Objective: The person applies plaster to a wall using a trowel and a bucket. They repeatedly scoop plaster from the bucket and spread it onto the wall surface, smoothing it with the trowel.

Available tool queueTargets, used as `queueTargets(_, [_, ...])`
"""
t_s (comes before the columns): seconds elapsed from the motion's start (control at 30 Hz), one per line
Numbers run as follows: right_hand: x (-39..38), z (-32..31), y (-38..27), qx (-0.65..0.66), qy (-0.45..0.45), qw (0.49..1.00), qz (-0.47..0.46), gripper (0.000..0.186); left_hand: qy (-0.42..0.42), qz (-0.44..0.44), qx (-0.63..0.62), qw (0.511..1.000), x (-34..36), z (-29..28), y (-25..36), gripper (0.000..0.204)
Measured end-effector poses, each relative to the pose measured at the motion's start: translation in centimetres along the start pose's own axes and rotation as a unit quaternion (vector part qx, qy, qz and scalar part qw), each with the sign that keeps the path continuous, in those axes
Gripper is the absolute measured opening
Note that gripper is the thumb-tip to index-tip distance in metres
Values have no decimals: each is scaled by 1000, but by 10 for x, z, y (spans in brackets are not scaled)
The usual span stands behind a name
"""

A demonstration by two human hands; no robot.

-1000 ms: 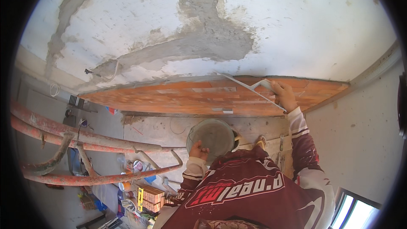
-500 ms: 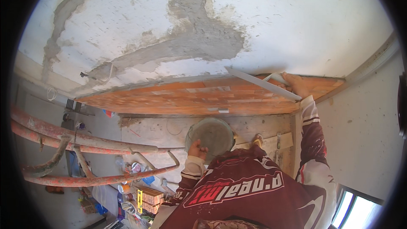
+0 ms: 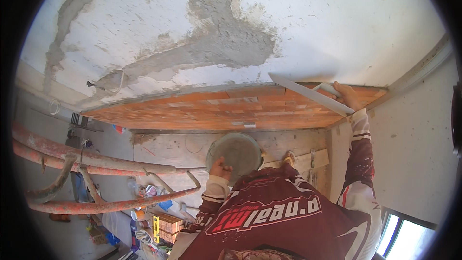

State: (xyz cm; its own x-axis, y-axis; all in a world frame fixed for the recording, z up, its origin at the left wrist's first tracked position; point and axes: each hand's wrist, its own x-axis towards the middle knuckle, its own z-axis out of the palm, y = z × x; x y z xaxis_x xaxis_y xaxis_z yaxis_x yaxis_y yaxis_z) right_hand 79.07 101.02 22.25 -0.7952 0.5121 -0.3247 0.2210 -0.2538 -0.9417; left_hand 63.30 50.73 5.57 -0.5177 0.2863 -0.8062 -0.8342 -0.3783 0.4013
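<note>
Daylight is glaring through the window (image 3: pixel 410 240) at lower right; soft shadow is falling above the plastering trowel (image 3: pixel 310 95); fisheye edges are curving into black.

One left hand (image 3: pixel 221 168) and one right hand (image 3: pixel 348 98) are in view, along with one trowel (image 3: pixel 310 95), one round bucket (image 3: pixel 237 136), one foot (image 3: pixel 288 158), three long red pipes (image 3: pixel 106 206), two broad streaks of grey cement (image 3: pixel 216 43), one band of bare brick (image 3: pixel 216 110) and one window (image 3: pixel 408 237).

The shirt (image 3: pixel 269 200) hides part of the bucket (image 3: pixel 240 137); the right hand (image 3: pixel 349 97) covers some of the trowel (image 3: pixel 312 94). Leftward, the pipes (image 3: pixel 96 158) get cut off, and I can't make out the clutter (image 3: pixel 146 235).
</note>
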Motion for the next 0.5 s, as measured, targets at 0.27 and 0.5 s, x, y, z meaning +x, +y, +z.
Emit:
queueTargets(0.27, [-10, 8, 5, -25, 30, 999, -35, 37, 6, -4, 6, 1000, 5, -7, 5, 15])
queueTargets(0.5, [-35, 79, 11, -191, -44, 980, 45, 42, -35, 42, 65, 996, 13, -19, -4, 14])
